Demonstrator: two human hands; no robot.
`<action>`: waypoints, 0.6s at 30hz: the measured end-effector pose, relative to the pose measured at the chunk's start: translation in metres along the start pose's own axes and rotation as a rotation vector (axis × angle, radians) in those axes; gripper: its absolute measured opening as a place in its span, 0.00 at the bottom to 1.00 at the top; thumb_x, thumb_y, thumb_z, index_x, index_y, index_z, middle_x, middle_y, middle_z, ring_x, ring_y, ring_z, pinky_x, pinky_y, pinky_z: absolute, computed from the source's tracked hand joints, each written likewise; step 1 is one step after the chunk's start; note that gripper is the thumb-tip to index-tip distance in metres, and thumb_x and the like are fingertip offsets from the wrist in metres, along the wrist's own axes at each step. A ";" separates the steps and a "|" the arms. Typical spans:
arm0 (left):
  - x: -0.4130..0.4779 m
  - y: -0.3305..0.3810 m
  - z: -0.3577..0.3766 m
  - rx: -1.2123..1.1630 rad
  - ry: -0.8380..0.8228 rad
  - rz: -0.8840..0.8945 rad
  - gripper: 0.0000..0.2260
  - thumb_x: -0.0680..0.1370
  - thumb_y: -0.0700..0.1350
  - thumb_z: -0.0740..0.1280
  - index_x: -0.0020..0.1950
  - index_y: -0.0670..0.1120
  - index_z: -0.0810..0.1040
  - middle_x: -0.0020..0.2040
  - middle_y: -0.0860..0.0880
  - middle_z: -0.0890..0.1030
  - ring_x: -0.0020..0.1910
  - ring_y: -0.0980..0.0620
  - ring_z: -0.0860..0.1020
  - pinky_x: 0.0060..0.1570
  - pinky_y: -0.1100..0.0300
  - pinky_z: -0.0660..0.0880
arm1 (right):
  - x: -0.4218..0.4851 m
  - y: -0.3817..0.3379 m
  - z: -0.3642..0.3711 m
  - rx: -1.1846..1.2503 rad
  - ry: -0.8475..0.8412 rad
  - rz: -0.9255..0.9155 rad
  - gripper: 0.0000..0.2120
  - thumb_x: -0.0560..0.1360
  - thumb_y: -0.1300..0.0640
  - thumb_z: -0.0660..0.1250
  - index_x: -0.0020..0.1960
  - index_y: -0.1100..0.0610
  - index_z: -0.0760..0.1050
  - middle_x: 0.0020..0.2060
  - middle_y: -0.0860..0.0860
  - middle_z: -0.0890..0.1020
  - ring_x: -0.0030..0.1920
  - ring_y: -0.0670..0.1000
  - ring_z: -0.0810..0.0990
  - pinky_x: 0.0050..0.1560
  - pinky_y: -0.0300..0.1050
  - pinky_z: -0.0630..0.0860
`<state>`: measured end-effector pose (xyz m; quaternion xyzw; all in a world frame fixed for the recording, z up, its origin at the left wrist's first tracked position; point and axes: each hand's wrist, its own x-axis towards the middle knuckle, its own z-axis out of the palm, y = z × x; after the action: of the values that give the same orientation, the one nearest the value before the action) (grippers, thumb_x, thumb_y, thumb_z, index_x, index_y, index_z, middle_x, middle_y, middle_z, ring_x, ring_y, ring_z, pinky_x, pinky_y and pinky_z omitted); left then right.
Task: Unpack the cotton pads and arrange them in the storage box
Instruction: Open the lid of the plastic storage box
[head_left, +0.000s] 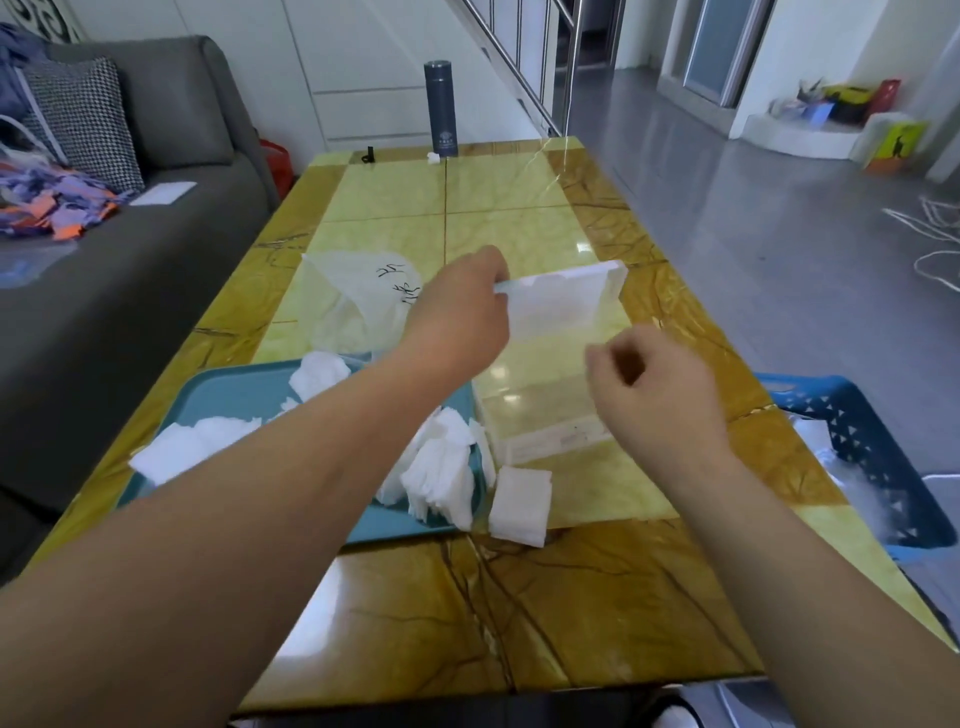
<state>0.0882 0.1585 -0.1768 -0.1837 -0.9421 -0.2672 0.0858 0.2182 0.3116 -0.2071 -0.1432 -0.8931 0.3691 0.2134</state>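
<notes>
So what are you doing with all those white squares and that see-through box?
A person is getting a clear storage box ready for cotton pads. The left hand reaches across and holds the edge of its raised lid. The right hand is beside the box, fingers curled; whether it holds anything is unclear. The pads lie in heaps on the teal tray, with one stack on the table beside it. None show in the box yet.

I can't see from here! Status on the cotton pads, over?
Left hand holds lid open. Right hand empty above storage box. Cotton pads on tray, none boxed yet. Nothing in the way.
</notes>
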 end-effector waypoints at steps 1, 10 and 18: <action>0.006 -0.005 -0.001 -0.027 0.003 -0.052 0.10 0.79 0.40 0.62 0.59 0.48 0.75 0.53 0.47 0.79 0.52 0.42 0.78 0.48 0.51 0.76 | -0.007 -0.007 0.002 -0.018 -0.187 -0.008 0.09 0.78 0.46 0.68 0.43 0.49 0.77 0.39 0.44 0.81 0.42 0.48 0.79 0.42 0.48 0.78; -0.009 -0.045 0.013 -0.084 -0.086 -0.212 0.36 0.78 0.39 0.66 0.83 0.49 0.54 0.78 0.46 0.64 0.69 0.46 0.73 0.58 0.59 0.68 | -0.034 -0.012 0.048 -0.495 -0.715 -0.087 0.12 0.73 0.45 0.72 0.52 0.48 0.75 0.50 0.47 0.80 0.52 0.53 0.79 0.40 0.45 0.72; -0.090 -0.050 0.012 -0.103 -0.289 0.203 0.18 0.71 0.36 0.68 0.55 0.56 0.78 0.74 0.57 0.67 0.73 0.55 0.66 0.63 0.59 0.69 | -0.028 -0.009 0.046 -0.309 -0.820 0.109 0.16 0.70 0.49 0.77 0.40 0.57 0.72 0.34 0.53 0.72 0.33 0.52 0.72 0.33 0.47 0.67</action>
<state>0.1499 0.0982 -0.2338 -0.3187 -0.9062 -0.2759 -0.0334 0.2194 0.2661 -0.2372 -0.0619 -0.9398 0.2681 -0.2026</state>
